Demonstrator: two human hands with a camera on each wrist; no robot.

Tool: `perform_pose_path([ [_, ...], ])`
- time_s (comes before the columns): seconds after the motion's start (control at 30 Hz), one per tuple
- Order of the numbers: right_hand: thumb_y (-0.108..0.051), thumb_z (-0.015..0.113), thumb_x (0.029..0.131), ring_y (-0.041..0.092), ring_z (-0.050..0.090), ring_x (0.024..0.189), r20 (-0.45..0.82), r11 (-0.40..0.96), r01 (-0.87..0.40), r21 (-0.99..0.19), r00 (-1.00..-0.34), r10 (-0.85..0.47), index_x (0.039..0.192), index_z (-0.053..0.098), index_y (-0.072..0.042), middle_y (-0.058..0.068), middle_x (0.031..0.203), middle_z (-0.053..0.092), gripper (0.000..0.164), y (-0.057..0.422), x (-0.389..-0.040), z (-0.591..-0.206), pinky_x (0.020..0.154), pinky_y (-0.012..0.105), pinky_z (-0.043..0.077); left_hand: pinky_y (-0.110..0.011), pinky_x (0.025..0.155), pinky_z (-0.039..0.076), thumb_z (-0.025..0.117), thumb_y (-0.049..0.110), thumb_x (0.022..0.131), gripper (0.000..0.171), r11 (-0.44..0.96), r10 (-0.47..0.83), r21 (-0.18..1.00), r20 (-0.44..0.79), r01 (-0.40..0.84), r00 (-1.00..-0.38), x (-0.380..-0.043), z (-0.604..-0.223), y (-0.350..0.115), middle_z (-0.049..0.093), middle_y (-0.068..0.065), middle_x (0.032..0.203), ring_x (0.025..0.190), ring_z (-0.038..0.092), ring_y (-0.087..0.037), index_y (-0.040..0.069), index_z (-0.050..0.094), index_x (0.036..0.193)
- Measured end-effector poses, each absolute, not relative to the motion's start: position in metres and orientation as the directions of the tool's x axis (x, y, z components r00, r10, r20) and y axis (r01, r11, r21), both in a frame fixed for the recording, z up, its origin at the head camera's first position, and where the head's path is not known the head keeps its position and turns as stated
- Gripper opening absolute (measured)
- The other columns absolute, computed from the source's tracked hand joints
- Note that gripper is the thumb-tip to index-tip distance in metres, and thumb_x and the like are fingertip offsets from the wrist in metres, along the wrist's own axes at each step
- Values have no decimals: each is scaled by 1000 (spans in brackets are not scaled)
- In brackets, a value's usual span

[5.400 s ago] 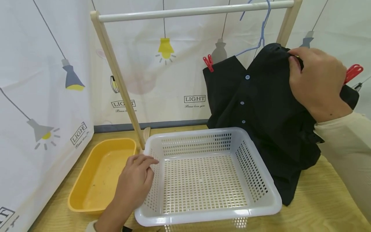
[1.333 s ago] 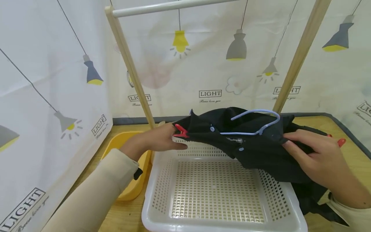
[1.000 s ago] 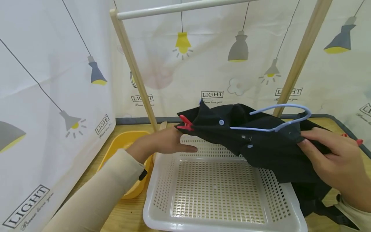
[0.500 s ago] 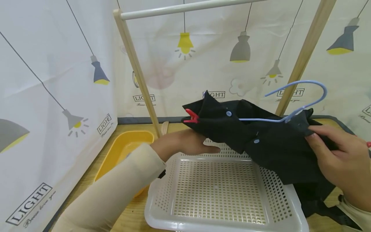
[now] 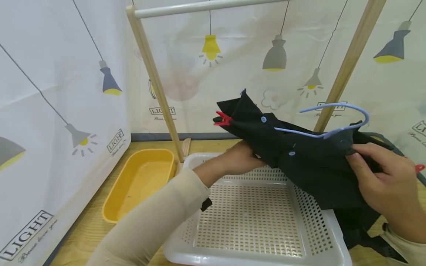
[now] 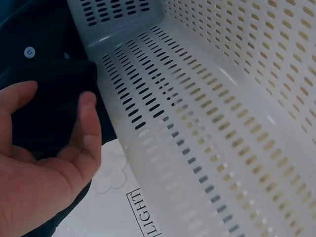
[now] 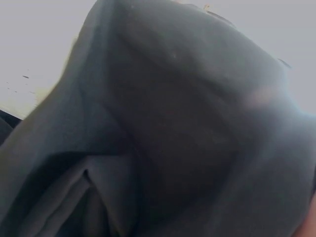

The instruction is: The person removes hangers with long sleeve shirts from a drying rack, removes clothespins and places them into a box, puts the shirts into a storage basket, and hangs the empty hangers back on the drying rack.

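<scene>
A black buttoned shirt [image 5: 316,170] lies folded over the back right of the white basket, held up off the table. My right hand [image 5: 386,181] pinches it near the collar, by the blue clothes hanger [image 5: 346,127] threaded through it. Under the shirt's left side is my left hand [image 5: 239,159], its fingertips hidden in the head view. In the left wrist view that hand [image 6: 49,168] has thumb and fingers curved apart, close to the dark cloth. A red clothespin [image 5: 223,119] grips the left shoulder. Dark cloth fills most of the right wrist view.
The perforated white basket [image 5: 186,247] stands in front of me. A yellow tub [image 5: 111,207] sits to its left. Behind them rises a wooden rack with a white rail [image 5: 199,7]. Another red clothespin [image 5: 419,168] shows beyond my right hand.
The shirt was hanging beside the rack, with the hanger upright; now it is low over the basket. Lately my left hand has slid right beneath it, and the clothespinned shoulder has lifted.
</scene>
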State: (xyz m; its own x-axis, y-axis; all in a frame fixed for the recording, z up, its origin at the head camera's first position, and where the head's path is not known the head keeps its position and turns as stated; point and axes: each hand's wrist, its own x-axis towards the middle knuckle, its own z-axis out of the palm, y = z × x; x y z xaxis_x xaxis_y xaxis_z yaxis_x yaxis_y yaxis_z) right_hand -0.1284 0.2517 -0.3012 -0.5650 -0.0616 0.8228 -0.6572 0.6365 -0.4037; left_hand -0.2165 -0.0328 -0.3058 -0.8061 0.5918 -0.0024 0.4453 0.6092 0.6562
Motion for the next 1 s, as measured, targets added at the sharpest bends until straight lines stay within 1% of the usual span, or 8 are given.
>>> perform_pose_path([
  [0.17, -15, 64, 97, -27, 51, 95, 836, 653, -656, -379, -545, -61, 99, 70, 14, -42, 109, 54, 29, 252, -130, -304, 85, 0, 37, -21, 86, 51, 74, 28, 90, 30, 552, 607, 719, -1, 421, -794, -218, -310, -29, 70, 5, 107, 97, 65, -9, 14, 66, 116],
  [0.37, -17, 64, 97, -27, 51, 95, 847, 642, -676, -361, -527, -78, 98, 70, 14, -41, 110, 55, 31, 248, -133, -305, 85, -1, 38, -27, 95, 50, 80, 41, 83, 49, 506, 626, 745, 29, 434, -779, -216, -311, -25, 65, 11, 116, 107, 63, -8, 23, 60, 124],
  [0.47, -12, 66, 96, -25, 53, 94, 841, 626, -682, -378, -536, -76, 97, 70, 14, -40, 108, 56, 26, 247, -134, -306, 85, 0, 39, -29, 90, 54, 80, 39, 83, 47, 462, 618, 791, 37, 401, -785, -216, -312, -24, 66, 10, 112, 99, 67, -8, 23, 60, 122],
  [0.53, -12, 66, 95, -24, 53, 94, 832, 629, -673, -390, -550, -72, 96, 70, 13, -36, 106, 58, 25, 247, -133, -307, 85, 0, 40, -29, 81, 58, 78, 34, 86, 38, 418, 607, 829, 49, 372, -793, -217, -313, -23, 69, 6, 106, 88, 72, -13, 20, 63, 117],
  [0.63, -11, 66, 95, -23, 53, 93, 818, 638, -655, -405, -571, -67, 96, 70, 12, -16, 98, 68, 23, 246, -132, -308, 84, 0, 40, -30, 63, 58, 70, 24, 93, 21, 372, 567, 875, 51, 311, -822, -219, -312, -22, 72, -1, 92, 73, 75, -24, 12, 64, 109],
  [0.73, -15, 63, 98, -24, 52, 94, 795, 655, -633, -412, -601, -80, 97, 70, 11, -7, 97, 70, 27, 247, -131, -308, 83, 1, 38, -28, 58, 55, 64, 18, 98, 15, 372, 520, 882, 58, 287, -852, -220, -309, -21, 74, -4, 82, 71, 73, -26, 7, 64, 107],
  [0.83, -14, 62, 98, -22, 53, 94, 801, 648, -644, -407, -593, -86, 96, 70, 11, -5, 96, 70, 26, 247, -133, -308, 82, 2, 38, -29, 60, 56, 60, 15, 99, 14, 355, 500, 893, 68, 276, -863, -221, -306, -22, 74, -7, 78, 72, 72, -27, 4, 63, 108],
  [1.0, -10, 63, 97, -19, 50, 86, 816, 660, -648, -380, -571, -90, 92, 71, 10, -5, 91, 69, 23, 248, -134, -307, 79, 2, 38, -28, 70, 60, 57, 11, 101, 19, 286, 469, 913, 133, 292, -873, -223, -299, -25, 73, -13, 94, 82, 74, -24, 2, 60, 118],
])
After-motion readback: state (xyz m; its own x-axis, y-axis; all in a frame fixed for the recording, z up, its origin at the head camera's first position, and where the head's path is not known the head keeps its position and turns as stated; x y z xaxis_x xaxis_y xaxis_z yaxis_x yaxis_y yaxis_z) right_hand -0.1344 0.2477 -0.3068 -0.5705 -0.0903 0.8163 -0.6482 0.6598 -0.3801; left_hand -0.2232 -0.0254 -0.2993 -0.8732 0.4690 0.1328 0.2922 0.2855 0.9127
